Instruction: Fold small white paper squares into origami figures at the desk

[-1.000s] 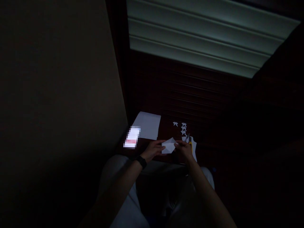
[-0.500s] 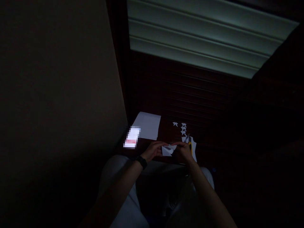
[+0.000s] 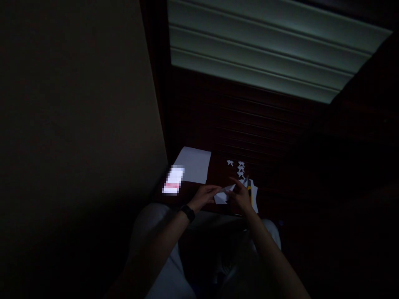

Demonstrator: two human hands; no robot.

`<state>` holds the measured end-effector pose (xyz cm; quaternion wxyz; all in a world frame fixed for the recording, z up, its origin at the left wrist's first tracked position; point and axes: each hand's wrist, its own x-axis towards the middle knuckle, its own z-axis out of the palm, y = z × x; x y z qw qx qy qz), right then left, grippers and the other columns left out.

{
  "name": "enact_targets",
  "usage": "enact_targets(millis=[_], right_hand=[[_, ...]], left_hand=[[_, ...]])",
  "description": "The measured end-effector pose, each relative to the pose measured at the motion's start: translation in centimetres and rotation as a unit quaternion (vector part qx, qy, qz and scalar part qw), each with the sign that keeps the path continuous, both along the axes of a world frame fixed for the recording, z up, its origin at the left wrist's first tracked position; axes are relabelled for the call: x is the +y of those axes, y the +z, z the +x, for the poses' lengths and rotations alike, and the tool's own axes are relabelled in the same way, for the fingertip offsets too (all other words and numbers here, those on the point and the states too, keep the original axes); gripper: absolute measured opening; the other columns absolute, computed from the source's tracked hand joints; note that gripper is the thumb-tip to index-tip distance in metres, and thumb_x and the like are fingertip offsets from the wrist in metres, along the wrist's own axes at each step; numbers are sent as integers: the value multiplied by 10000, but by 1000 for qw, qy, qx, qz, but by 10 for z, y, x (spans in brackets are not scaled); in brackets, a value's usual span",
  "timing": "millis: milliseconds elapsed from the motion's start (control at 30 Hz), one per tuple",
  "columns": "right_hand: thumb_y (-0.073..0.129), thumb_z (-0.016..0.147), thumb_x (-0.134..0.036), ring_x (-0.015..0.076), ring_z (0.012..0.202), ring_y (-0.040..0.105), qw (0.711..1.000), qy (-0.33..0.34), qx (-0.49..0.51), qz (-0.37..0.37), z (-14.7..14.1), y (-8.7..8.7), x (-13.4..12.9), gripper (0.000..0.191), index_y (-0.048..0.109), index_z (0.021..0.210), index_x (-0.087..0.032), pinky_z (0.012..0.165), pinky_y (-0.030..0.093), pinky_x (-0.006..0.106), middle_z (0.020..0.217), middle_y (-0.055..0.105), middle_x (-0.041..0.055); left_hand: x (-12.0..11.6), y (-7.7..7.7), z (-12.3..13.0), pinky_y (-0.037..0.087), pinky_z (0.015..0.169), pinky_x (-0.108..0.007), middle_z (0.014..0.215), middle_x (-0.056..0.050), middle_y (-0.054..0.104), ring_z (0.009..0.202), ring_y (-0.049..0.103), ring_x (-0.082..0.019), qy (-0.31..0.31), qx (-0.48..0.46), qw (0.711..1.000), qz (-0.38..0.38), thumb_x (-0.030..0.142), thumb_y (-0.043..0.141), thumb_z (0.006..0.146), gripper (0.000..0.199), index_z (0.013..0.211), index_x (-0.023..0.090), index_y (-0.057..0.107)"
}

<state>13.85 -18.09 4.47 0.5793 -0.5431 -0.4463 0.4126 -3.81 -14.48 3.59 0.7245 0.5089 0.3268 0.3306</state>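
Note:
A small folded piece of white paper (image 3: 222, 197) is held between my two hands above the dark table. My left hand (image 3: 204, 197), with a black watch on its wrist, has its fingers closed on the paper's left side. On the other side my right hand (image 3: 240, 196) pinches the paper's right edge, its index finger raised. Just beyond the right hand lie scissors with a yellow handle (image 3: 249, 194), on top of white paper pieces (image 3: 254, 198). Dim light hides the finer folds and fingertips.
A larger white sheet (image 3: 195, 164) lies at the back left, with a lit, blurred-out phone-like screen (image 3: 173, 180) overlapping its corner. Several small cut paper shapes (image 3: 241, 169) lie further back. A wall (image 3: 124, 104) borders the left; slatted panels (image 3: 249, 50) rise behind the table.
My right index finger has lifted, and the paper's right corner now points up higher. The left hand has shifted slightly right with the paper.

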Motion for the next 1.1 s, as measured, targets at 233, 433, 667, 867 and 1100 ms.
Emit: enact_targets(millis=[233,433,667,867,1100], right_hand=[[736,541,-281,168,681,594,999,-33,27,0,-5,-11,5,495,588,1005,-197,592,465,270,767,638,13],[758,524,-323,175,646,613,996,-74,48,-9,-5,-15,6,462,540,911,-199,593,485,292,727,653,14],[752,533,-303,165,572,601,995,-78,56,-19,-6,-16,5,456,551,927,-188,521,465,273,675,649,5],[749,510,-255,156,551,591,995,-68,67,-25,-4,-18,6,480,559,947,-195,497,444,252,654,649,-16],[739,525,-258,162,562,607,993,-6,114,-37,-8,-10,0,352,607,846,-198,526,454,272,727,684,3]], left_hand=[[-7,6,4,490,743,-353,1063,-122,626,927,604,-235,-4,-35,999,-13,463,614,734,476,1105,166,589],[-7,6,6,497,727,-339,1056,-120,639,934,604,-238,45,-11,999,3,473,616,726,476,1090,167,601],[-4,-1,6,499,702,-325,987,-138,668,889,616,-247,67,7,998,14,408,691,672,444,1012,125,652],[-7,6,4,496,734,-328,939,-138,674,873,622,-238,47,-17,999,3,451,651,698,411,906,97,674],[-6,1,6,511,755,-371,893,-84,650,817,631,-193,25,-36,999,-12,376,707,665,387,958,148,598]])
